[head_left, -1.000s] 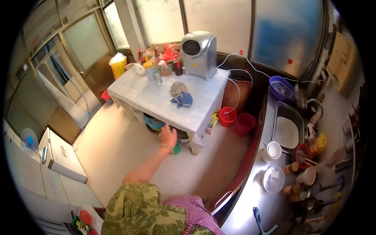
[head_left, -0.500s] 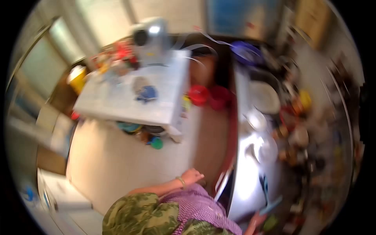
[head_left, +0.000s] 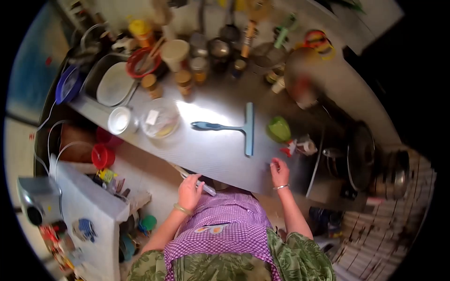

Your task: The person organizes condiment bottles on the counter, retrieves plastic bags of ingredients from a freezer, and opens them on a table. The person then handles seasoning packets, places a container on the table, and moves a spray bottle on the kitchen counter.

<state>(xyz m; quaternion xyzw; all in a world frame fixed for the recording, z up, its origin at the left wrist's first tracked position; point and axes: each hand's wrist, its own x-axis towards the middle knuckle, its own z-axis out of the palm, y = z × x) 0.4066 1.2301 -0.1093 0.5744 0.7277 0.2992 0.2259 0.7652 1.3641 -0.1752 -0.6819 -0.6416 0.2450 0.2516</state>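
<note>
My left hand (head_left: 190,192) is at the counter's front edge, fingers bent over a pale strip (head_left: 206,188) that looks like the front of a slightly open drawer. A dark gap shows behind it. My right hand (head_left: 280,173) hovers over the counter's near right part, fingers loosely bent, with nothing visible in it. Ahead of both hands, a blue squeegee (head_left: 249,129) lies flat on the steel counter (head_left: 211,154), its handle pointing left. Close to my right hand are a green bowl-like item (head_left: 279,129) and a small red-and-white thing (head_left: 300,146), too blurred to name.
A clear round container (head_left: 160,119) and a white tub (head_left: 121,121) stand on the counter's left. Jars, a red bowl (head_left: 140,62) and utensils line the back. A dark pan (head_left: 360,157) is at right. A white-covered table (head_left: 89,187) stands at left.
My view has swung right to face the counter. My left hand has come to the counter's front edge. The squeegee, earlier beside my right hand, now lies apart from it.
</note>
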